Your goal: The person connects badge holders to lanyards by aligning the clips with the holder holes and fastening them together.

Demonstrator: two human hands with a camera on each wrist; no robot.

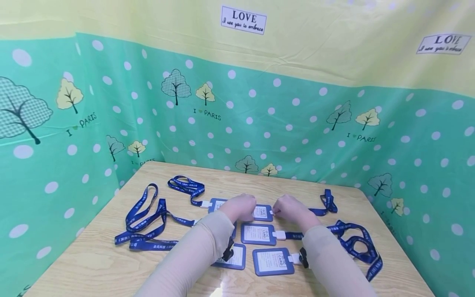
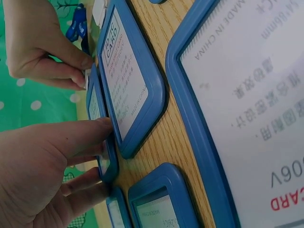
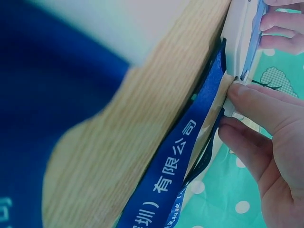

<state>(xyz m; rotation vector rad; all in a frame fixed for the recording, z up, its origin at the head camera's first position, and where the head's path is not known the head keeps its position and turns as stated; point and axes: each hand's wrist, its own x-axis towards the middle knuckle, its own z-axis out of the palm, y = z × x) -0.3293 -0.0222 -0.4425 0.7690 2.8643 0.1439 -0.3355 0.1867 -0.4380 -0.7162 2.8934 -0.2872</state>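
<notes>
In the head view, my left hand (image 1: 243, 207) grips the far right blue ID badge holder (image 1: 262, 213) at its left end. The left wrist view shows the thumb on one side of its frame and fingers on the other. My right hand (image 1: 291, 211) pinches the white clip (image 3: 232, 107) at the holder's right end, between thumb and forefinger. From that clip a blue lanyard (image 1: 322, 211) trails right. Nearer me lie a middle badge holder (image 1: 257, 234) and a front one (image 1: 273, 264), both flat. Left-hand badge holders, such as the far one (image 1: 214, 205), are partly hidden by my left arm.
Blue printed lanyards lie loosely on the wooden table (image 1: 89, 264): a folded one (image 1: 187, 186) at the back left, looped ones (image 1: 142, 222) at left, and a tangle (image 1: 358, 247) at right. A green and yellow curtain (image 1: 237, 103) hangs behind the table.
</notes>
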